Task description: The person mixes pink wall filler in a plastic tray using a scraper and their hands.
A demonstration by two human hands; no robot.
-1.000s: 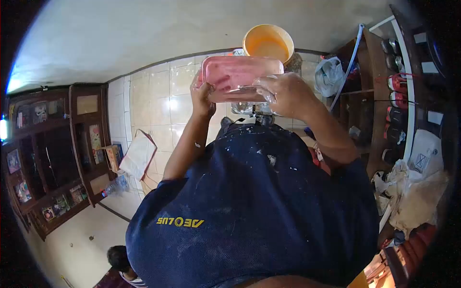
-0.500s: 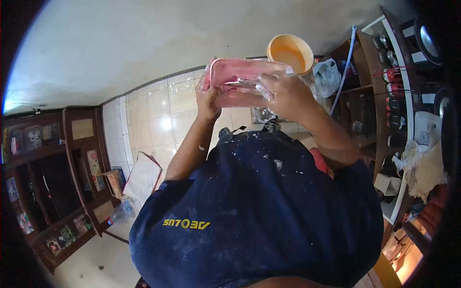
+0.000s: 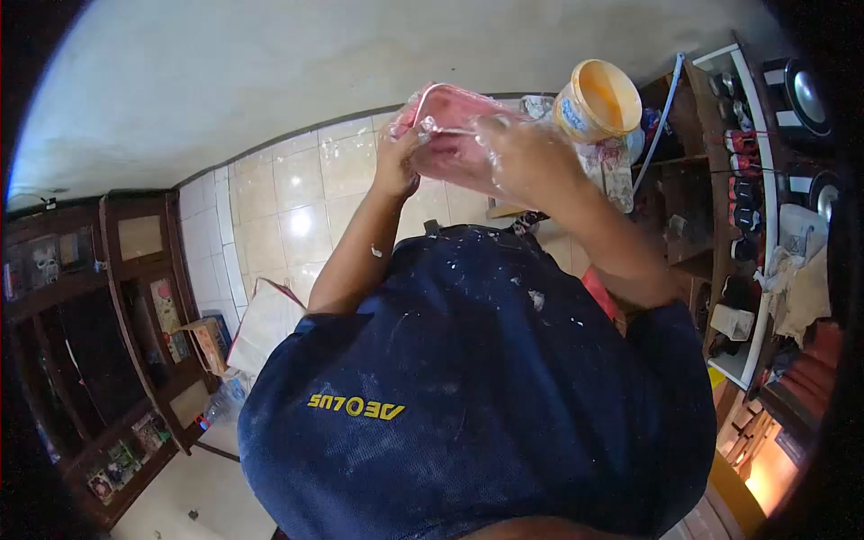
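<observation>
gripping the pink, clear plastic tray [image 3: 450,130] at upper centre, left hand [image 3: 398,166] and right hand [image 3: 526,157] should hold opposite ends firmly, clear of the orange bucket [image 3: 596,101].

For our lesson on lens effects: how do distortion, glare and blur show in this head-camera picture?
Head view: strong fisheye bends the wall and cabinet, with black corners; glare spots shine on the floor tiles; the left hand and right hand holding the pink tray look slightly smeared; the orange bucket is brightly lit.
</observation>
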